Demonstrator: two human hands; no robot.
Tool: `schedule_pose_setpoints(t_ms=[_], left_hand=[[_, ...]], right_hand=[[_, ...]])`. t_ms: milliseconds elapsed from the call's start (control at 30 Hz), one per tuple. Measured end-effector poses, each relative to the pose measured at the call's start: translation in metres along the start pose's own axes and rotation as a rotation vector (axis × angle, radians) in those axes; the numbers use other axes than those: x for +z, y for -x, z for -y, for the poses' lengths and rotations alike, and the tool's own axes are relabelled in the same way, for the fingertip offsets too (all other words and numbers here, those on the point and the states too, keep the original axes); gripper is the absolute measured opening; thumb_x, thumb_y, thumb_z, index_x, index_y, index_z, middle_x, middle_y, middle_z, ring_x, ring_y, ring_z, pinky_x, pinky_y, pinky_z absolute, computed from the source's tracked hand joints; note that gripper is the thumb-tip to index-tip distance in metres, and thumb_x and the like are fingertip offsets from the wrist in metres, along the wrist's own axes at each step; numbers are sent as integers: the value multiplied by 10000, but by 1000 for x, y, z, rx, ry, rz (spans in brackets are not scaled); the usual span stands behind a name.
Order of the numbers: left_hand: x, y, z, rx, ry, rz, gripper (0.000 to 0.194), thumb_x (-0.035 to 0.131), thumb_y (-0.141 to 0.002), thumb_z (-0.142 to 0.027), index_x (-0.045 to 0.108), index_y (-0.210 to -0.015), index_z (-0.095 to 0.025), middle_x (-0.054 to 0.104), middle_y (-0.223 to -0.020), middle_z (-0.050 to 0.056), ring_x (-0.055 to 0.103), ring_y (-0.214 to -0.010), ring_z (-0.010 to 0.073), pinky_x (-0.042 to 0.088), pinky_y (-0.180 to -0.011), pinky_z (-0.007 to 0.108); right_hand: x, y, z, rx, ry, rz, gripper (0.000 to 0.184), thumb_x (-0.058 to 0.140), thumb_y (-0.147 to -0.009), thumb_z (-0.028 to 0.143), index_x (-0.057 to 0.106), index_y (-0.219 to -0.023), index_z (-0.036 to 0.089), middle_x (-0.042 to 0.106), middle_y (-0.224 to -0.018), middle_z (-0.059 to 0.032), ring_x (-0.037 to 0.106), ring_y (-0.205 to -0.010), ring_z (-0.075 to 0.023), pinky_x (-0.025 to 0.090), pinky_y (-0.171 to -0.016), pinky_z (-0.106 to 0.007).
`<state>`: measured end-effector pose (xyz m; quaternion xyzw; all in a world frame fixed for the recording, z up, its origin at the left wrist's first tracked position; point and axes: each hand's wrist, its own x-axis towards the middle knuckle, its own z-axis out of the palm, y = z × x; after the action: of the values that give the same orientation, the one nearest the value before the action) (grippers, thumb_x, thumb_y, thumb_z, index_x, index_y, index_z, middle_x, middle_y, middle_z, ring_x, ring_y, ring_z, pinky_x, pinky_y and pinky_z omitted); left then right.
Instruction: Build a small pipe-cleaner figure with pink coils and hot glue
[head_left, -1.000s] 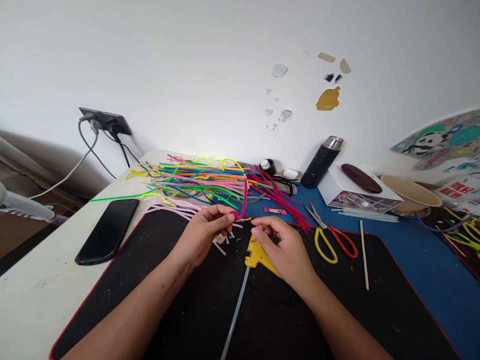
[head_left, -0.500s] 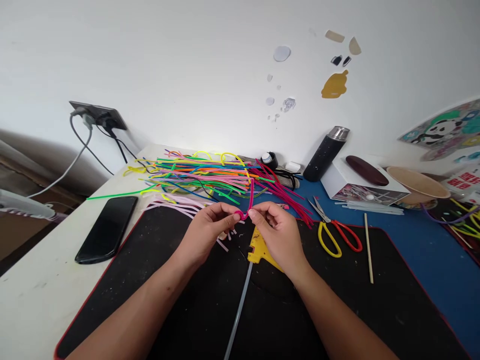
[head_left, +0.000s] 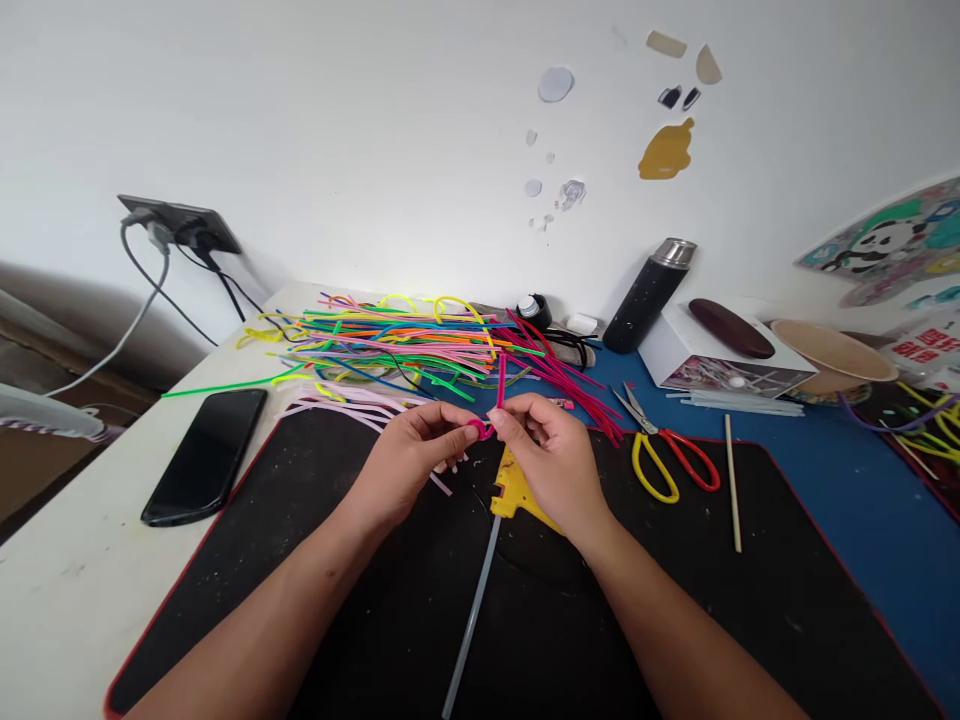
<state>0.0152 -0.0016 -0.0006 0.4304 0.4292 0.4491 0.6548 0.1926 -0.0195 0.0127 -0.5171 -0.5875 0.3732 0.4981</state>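
Note:
Between my two hands is a magenta pipe cleaner (head_left: pixel 502 380), coiled at its lower end with a straight length sticking up. My left hand (head_left: pixel 420 450) pinches the coil between thumb and forefinger. The fingers of my right hand (head_left: pixel 551 450) close on the same pipe cleaner just beside the coil, where the straight part rises. Beneath my right hand a yellow glue gun (head_left: pixel 513 490) lies on the black mat (head_left: pixel 360 620), partly hidden by that hand. A long translucent glue stick (head_left: pixel 472 620) runs out of its back toward me.
A heap of coloured pipe cleaners (head_left: pixel 390 345) lies behind my hands, with magenta ones (head_left: pixel 577 385) to its right. Scissors (head_left: pixel 660 445) and a wooden stick (head_left: pixel 733 485) lie on the right. A phone (head_left: pixel 206 455) is at left. A black flask (head_left: pixel 649 300) stands by a white box (head_left: pixel 720 350).
My right hand has moved in to the pipe cleaner and taken hold of it close to my left hand. The upright length now shows shorter above my fingers. The view has tilted slightly down.

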Motion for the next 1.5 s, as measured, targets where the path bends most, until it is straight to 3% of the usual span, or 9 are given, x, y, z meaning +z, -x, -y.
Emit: schedule_pose_setpoints(t_ms=[333, 1000, 1500], left_hand=[[0, 1, -1, -21, 23, 13, 318, 977, -651, -415, 821, -785, -173, 680, -689, 19, 539, -580, 119, 388, -547, 253], [0, 3, -2, 32, -71, 5, 337, 968, -662, -439, 813, -801, -174, 721, -751, 30, 545, -622, 127, 419, -585, 257], [-2, 4, -2, 44, -131, 64, 275, 921, -761, -404, 795, -840, -173, 723, -777, 4, 549, -650, 111, 422, -614, 241]], right_hand=[[2, -3, 2, 30, -47, 6, 253, 739, -934, 453, 717, -848, 216, 743, -806, -24, 670, -739, -188, 531, -668, -290], [5, -3, 1, 53, -15, 25, 249, 716, -946, 431, 697, -818, 218, 662, -729, 8, 556, -652, -156, 425, -585, -273], [6, -3, 2, 72, -17, 41, 263, 708, -942, 439, 696, -805, 215, 614, -708, 11, 506, -647, -158, 392, -593, -295]])
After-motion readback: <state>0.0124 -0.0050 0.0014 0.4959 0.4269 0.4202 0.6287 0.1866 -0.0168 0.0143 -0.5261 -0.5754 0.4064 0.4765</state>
